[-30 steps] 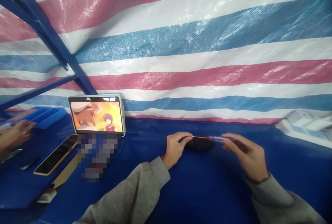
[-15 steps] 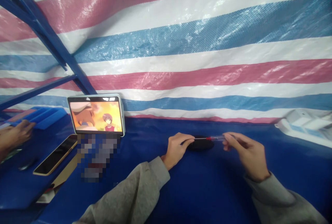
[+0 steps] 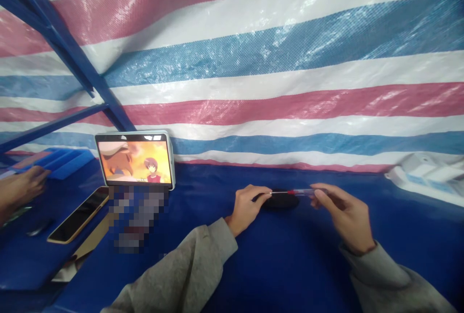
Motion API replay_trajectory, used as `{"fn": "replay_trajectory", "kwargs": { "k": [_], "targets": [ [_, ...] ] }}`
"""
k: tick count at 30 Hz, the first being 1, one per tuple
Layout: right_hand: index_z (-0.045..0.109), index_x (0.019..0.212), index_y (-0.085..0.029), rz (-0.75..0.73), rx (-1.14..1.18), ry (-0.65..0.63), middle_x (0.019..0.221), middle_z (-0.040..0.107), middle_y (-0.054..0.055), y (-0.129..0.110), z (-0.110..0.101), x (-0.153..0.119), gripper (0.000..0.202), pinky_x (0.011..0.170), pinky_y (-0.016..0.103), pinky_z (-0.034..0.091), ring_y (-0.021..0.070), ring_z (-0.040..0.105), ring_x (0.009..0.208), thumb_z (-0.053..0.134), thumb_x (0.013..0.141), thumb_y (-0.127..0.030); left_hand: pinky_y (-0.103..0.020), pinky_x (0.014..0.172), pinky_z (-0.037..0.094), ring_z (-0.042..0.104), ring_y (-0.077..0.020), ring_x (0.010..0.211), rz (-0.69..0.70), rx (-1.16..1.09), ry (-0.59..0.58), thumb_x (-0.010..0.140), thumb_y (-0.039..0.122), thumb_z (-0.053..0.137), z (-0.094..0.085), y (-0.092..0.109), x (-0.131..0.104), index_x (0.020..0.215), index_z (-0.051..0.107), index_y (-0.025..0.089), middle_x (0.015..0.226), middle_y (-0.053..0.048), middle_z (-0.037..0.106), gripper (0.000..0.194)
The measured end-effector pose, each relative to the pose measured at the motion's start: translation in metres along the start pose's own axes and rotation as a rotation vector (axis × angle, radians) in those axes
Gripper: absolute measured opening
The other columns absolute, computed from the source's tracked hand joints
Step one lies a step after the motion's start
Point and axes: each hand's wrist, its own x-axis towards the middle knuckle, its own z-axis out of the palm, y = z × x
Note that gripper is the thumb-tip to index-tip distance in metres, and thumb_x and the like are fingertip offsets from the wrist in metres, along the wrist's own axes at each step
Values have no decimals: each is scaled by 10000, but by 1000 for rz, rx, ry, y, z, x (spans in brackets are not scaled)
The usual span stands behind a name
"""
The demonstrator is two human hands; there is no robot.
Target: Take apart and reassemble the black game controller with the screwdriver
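Note:
A screwdriver point(image 3: 302, 192) with a clear handle, a red collar and a thin metal shaft lies level between my hands. My right hand point(image 3: 344, 214) pinches the handle's end between thumb and fingers. At the other end, my left hand point(image 3: 248, 206) is closed in a pinch at the shaft's tip; anything smaller between those fingertips is too small to tell. Just behind and below the shaft, a black oval pad point(image 3: 281, 200) rests on the blue table surface point(image 3: 275, 264).
A tablet point(image 3: 134, 161) stands at the left, near a phone point(image 3: 78, 214). Another person's hand point(image 3: 25, 187) is by a blue tray point(image 3: 68, 163) at the far left. White packaging point(image 3: 429, 177) sits at the right. Behind hangs a striped sheet point(image 3: 271, 110).
My right hand and the screwdriver's handle have shifted very slightly. My left hand stays at the tip.

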Motion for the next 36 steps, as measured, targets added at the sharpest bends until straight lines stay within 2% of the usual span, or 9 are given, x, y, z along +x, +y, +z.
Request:
{"fn": "replay_trajectory", "kwargs": {
  "k": [9, 15, 21, 25, 29, 32, 34, 36],
  "targets": [
    [721, 800, -206, 24, 39, -10, 578, 637, 5, -9, 1, 1, 316, 510, 265, 535, 144, 594, 496, 718, 776, -522, -313, 807, 581, 716, -183, 810, 69, 32, -24, 942, 289, 648, 2, -3, -1, 980, 770, 236, 912, -22, 781, 138],
    [729, 847, -215, -39, -23, -13, 592, 629, -1, -9, 0, -2, 304, 550, 249, 528, 134, 596, 529, 690, 807, -514, -306, 811, 574, 715, -178, 810, 64, 21, -17, 935, 273, 661, 1, -2, -1, 976, 767, 226, 926, -19, 780, 124],
    [736, 848, -212, 28, 42, -9, 552, 613, -16, -4, -1, -1, 285, 571, 245, 508, 122, 574, 526, 744, 766, -485, -297, 811, 586, 717, -169, 813, 103, 5, -20, 945, 304, 650, 1, 0, -1, 990, 764, 213, 935, -27, 781, 153],
    [731, 865, -215, 27, 151, 53, 556, 612, -29, -6, 12, -3, 263, 571, 251, 492, 115, 562, 523, 787, 734, -436, -295, 802, 589, 718, -166, 801, 121, -21, 2, 945, 313, 649, 0, 0, -2, 974, 764, 207, 926, -31, 782, 159],
    [716, 804, -199, -24, 204, 54, 550, 601, -27, -22, 32, -1, 245, 535, 267, 487, 117, 550, 500, 767, 756, -434, -289, 790, 581, 715, -160, 794, 131, -28, 35, 944, 312, 652, 0, 1, -2, 972, 759, 207, 922, -25, 781, 152],
    [709, 827, -194, -82, 150, 103, 552, 595, -29, -30, 39, 3, 241, 523, 269, 484, 120, 552, 497, 739, 788, -430, -321, 883, 558, 722, -181, 923, 150, 8, -13, 942, 378, 646, 0, 1, 0, 1100, 724, 220, 1029, -37, 770, 237],
    [698, 842, -195, -147, 105, 202, 564, 594, -32, -30, 38, 3, 229, 523, 269, 477, 118, 552, 497, 711, 819, -423, -384, 996, 507, 666, -235, 1126, 158, 97, -52, 892, 487, 677, 0, 1, 2, 1254, 648, 219, 1220, -80, 707, 451],
    [690, 843, -195, -227, 29, 295, 597, 612, -26, -26, 32, 3, 216, 538, 274, 478, 121, 559, 505, 691, 840, -411, -401, 1029, 473, 630, -239, 1190, 188, 181, -106, 931, 487, 627, 1, 0, 3, 1244, 651, 222, 1259, -87, 683, 411]
  ]
}}
